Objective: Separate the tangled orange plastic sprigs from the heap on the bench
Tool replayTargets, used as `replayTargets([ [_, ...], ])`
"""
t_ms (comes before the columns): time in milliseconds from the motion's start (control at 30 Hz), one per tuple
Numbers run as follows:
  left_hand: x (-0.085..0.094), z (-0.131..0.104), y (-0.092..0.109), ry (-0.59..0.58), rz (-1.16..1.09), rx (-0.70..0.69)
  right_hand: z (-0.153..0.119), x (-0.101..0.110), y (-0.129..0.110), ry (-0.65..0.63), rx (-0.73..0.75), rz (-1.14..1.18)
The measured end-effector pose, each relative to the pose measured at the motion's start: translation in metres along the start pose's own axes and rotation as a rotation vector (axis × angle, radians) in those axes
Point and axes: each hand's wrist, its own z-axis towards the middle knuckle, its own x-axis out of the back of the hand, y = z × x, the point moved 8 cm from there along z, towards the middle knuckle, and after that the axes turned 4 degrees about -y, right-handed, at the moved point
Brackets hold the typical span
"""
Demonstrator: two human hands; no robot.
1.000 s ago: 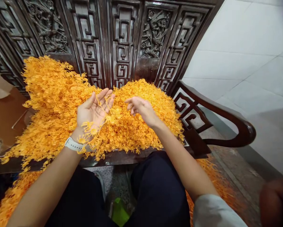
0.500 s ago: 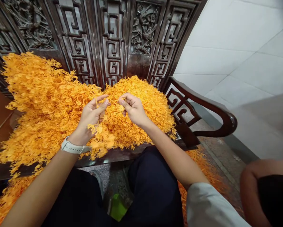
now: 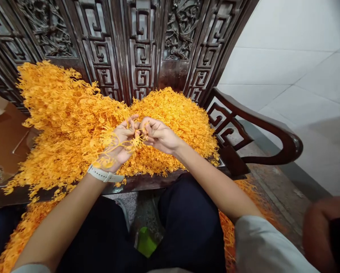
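Observation:
A yellow-orange plastic flower sprig [image 3: 117,145] with thin branches lies across the palm and wrist of my left hand [image 3: 123,154]. That hand is closed on it at thumb and fingers, the wrist wearing a pale watch band. Close against its fingertips, my right hand [image 3: 162,136] pinches the end of the sprig, fingers curled. Exactly where the fingertips meet is hard to make out. Behind both hands, heaps of similar sprigs rise on the bench: a taller left pile [image 3: 61,110] and a rounded right pile [image 3: 184,121].
The dark carved bench [image 3: 170,76] has a curved armrest [image 3: 289,148] at right. A cardboard box [image 3: 9,136] stands at left. More orange pieces [image 3: 229,235] lie on the floor, near a green object [image 3: 146,242]. Another person's limb [image 3: 317,231] shows at right.
My hands have come together from slightly apart. The sprig, which hung below my left hand, now lies over its palm and wrist. The view has shifted slightly left.

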Motion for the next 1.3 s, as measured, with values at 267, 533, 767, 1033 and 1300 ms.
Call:
replayTargets([
  [267, -0.035, -0.026, 0.005, -0.197, -0.064, 0.108, -0.008, -0.01, -0.003, -0.222, -0.071, 0.086],
  [533, -0.022, -0.019, 0.024, -0.133, 0.262, -0.118, -0.013, 0.013, -0.022, 0.097, -0.056, -0.167],
  [767, -0.019, -0.018, 0.015, -0.158, 0.631, -0.266, -0.015, 0.027, -0.025, 0.188, -0.031, -0.43],
  [1033, -0.037, -0.036, 0.003, -0.564, 0.774, -0.001, -0.02, 0.026, -0.023, -0.015, -0.09, -0.377],
  [1300, -0.036, -0.034, 0.0, -0.419, 0.479, -0.023, -0.026, 0.094, -0.045, 0.414, 0.061, -0.484],
])
